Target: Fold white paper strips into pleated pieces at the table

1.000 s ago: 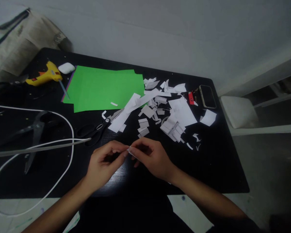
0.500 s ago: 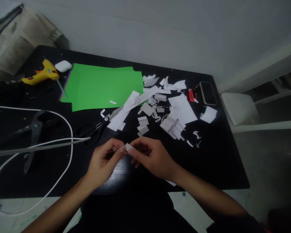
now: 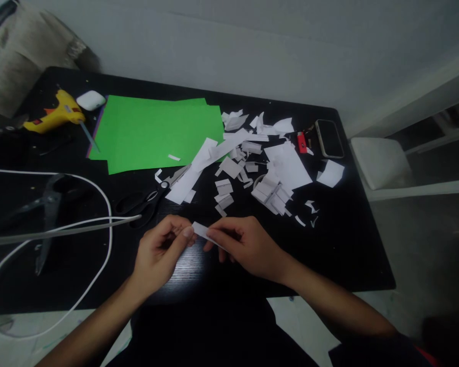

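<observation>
A small white paper strip [image 3: 201, 230] stretches between my two hands above the near part of the black table. My left hand [image 3: 161, 250] pinches its left end between thumb and fingers. My right hand [image 3: 248, 247] grips the strip farther right, and its fingers hide part of the paper. Just beyond my left hand lie black-handled scissors [image 3: 147, 200], their blades partly beneath a long white paper strip [image 3: 189, 176]. Small folded paper pieces [image 3: 224, 193] lie beyond my right hand.
Green sheets [image 3: 156, 132] cover the back left of the table, beside a yellow glue gun [image 3: 63, 113] and a white case [image 3: 91, 100]. Paper scraps [image 3: 285, 163], a red lighter [image 3: 302, 142] and a phone [image 3: 329, 138] lie right. A white cable [image 3: 109, 219] loops at left.
My hands have drawn slightly apart, the right one shifting right, so more of the white paper strip shows between them. The camera view has shifted a little.
</observation>
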`<state>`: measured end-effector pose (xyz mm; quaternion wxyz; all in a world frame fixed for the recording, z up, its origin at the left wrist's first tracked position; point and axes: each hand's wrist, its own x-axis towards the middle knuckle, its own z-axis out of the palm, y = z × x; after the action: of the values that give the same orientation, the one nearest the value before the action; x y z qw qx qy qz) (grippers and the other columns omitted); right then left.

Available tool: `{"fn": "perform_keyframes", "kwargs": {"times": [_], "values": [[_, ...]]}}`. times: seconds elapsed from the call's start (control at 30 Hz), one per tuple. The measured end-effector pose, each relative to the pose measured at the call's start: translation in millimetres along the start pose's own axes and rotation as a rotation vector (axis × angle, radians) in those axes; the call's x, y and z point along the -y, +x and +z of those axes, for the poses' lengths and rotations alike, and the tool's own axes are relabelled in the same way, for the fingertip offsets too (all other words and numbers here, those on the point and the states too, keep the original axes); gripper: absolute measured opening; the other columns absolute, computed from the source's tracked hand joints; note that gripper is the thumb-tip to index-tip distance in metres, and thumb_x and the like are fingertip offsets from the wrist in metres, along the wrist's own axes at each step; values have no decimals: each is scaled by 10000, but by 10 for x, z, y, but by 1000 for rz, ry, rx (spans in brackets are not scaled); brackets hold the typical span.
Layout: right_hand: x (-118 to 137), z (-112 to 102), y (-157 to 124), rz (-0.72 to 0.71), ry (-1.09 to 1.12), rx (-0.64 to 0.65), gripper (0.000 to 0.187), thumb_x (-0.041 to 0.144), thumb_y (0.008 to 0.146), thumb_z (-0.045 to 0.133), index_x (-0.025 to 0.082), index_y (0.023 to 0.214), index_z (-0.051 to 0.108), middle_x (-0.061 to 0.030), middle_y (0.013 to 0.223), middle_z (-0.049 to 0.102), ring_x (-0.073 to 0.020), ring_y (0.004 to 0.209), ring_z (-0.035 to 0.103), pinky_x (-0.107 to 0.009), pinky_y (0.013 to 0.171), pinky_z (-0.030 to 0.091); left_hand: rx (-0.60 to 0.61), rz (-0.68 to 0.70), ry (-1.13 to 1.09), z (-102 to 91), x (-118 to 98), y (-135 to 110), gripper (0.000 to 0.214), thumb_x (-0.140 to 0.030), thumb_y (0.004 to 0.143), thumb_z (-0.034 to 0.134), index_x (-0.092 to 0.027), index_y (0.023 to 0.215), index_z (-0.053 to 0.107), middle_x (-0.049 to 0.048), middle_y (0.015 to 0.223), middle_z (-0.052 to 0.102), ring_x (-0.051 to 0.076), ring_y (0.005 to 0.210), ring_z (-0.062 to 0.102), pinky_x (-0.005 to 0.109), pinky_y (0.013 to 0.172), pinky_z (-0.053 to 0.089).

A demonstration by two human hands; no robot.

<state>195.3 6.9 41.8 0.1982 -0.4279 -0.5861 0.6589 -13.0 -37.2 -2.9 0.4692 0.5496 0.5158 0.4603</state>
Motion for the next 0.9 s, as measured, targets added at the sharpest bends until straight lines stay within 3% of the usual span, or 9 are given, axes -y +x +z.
{"fn": "perform_keyframes", "kwargs": {"times": [0.3, 0.53, 0.9], "values": [[-31, 87, 61, -6, 170, -54, 256, 403, 927, 730, 159, 1002, 738, -30, 872, 760, -130, 718, 724, -250, 691, 598, 63, 69, 64, 7, -22, 18, 116, -177, 985, 621, -187, 878, 663, -28, 736, 672, 86, 665, 647, 166, 630, 520], [-53, 108, 133, 24, 303, -65, 313, 445, 889, 764, 140, 894, 693, -13, 781, 706, -111, 607, 671, -209, 518, 578, 71, 46, 28, -4, -10, 9, 84, -189, 999, 609, -199, 970, 688, -23, 767, 698, 95, 696, 673, 175, 663, 550], [-42, 135, 129, 81, 393, -79, 338, 441, 830, 821, 130, 867, 692, -8, 743, 699, -104, 573, 669, -196, 486, 580, -29, 184, 161, -23, -15, -9, 134, -138, 923, 713, -223, 1026, 719, -21, 888, 761, 103, 753, 717, 196, 703, 558]]}}
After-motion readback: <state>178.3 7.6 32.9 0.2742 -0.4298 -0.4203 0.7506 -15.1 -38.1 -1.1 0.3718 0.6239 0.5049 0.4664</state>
